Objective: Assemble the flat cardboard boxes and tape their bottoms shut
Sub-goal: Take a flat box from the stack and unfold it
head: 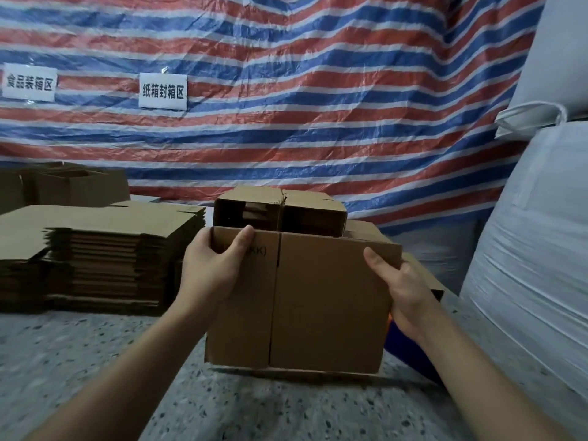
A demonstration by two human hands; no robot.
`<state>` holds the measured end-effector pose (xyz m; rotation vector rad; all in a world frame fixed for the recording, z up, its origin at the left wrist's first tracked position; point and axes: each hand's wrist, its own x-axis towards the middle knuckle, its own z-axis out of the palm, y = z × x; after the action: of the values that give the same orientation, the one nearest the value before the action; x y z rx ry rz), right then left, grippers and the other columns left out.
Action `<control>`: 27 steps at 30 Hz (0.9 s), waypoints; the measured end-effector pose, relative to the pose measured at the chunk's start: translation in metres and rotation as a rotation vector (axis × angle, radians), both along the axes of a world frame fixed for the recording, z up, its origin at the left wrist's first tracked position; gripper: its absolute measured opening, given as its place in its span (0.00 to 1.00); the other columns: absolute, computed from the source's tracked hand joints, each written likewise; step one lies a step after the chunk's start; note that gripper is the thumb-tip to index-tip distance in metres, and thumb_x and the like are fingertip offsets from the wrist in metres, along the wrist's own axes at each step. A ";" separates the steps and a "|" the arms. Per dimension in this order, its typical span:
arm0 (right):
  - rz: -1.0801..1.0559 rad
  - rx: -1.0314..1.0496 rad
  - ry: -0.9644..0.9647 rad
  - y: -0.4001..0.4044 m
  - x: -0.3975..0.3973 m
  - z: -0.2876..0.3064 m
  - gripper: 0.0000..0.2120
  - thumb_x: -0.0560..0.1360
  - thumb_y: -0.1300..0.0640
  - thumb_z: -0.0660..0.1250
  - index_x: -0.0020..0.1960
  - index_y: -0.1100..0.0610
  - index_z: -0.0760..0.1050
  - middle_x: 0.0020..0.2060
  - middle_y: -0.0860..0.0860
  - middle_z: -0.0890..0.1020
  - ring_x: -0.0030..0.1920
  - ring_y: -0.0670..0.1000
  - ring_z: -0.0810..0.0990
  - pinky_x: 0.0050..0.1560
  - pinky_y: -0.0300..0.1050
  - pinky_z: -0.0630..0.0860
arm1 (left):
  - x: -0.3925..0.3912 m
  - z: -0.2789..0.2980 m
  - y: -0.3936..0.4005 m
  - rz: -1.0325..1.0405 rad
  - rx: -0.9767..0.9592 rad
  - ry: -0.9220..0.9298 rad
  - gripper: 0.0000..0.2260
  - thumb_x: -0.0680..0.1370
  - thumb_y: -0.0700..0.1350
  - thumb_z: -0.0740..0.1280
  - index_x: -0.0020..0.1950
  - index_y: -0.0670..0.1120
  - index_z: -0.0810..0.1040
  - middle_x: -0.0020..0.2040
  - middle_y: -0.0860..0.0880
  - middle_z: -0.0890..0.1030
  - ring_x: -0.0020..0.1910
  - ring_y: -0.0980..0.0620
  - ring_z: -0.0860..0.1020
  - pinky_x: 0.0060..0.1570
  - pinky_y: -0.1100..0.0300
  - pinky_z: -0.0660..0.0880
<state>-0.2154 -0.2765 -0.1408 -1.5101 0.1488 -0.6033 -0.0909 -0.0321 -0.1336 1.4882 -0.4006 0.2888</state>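
Observation:
A brown cardboard box (321, 300) is held up in front of me above the speckled floor, its flat face toward the camera with a centre seam. My left hand (211, 268) grips its upper left corner, thumb across the front. My right hand (402, 289) holds the right edge, thumb on the face and fingers behind. An assembled box (311, 214) sits behind it on other boxes, open side toward me. A tall stack of flat cardboard boxes (105, 259) lies on the floor to the left.
A red, white and blue striped tarp (318, 106) hangs behind, with two white paper signs (163, 91). Big white sacks (534, 249) fill the right side. More assembled boxes (76, 183) stand far left. Something blue (404, 345) shows under my right wrist.

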 end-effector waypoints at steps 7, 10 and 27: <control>-0.015 -0.026 0.008 0.007 0.001 -0.010 0.25 0.70 0.41 0.71 0.59 0.58 0.81 0.51 0.54 0.87 0.53 0.55 0.86 0.55 0.55 0.79 | -0.002 -0.009 0.003 0.006 -0.024 0.032 0.16 0.71 0.63 0.71 0.49 0.53 0.78 0.44 0.51 0.83 0.46 0.53 0.81 0.41 0.57 0.76; 0.053 -0.056 -0.022 -0.001 -0.002 -0.008 0.27 0.72 0.35 0.70 0.62 0.54 0.81 0.56 0.54 0.86 0.59 0.55 0.84 0.59 0.54 0.77 | -0.005 -0.008 0.003 -0.003 -0.043 0.036 0.16 0.71 0.63 0.72 0.49 0.54 0.77 0.45 0.51 0.82 0.46 0.53 0.81 0.41 0.57 0.75; 0.099 -0.028 -0.105 0.030 -0.012 0.018 0.29 0.83 0.38 0.48 0.45 0.50 0.84 0.47 0.57 0.86 0.49 0.52 0.86 0.44 0.48 0.83 | -0.015 0.027 -0.014 -0.284 -0.068 0.306 0.21 0.77 0.62 0.61 0.64 0.52 0.75 0.55 0.50 0.81 0.56 0.48 0.79 0.58 0.45 0.74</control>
<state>-0.2277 -0.2469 -0.1232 -1.5001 -0.0148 -0.6060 -0.1058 -0.0459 -0.1065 1.3616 -0.3460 -0.1489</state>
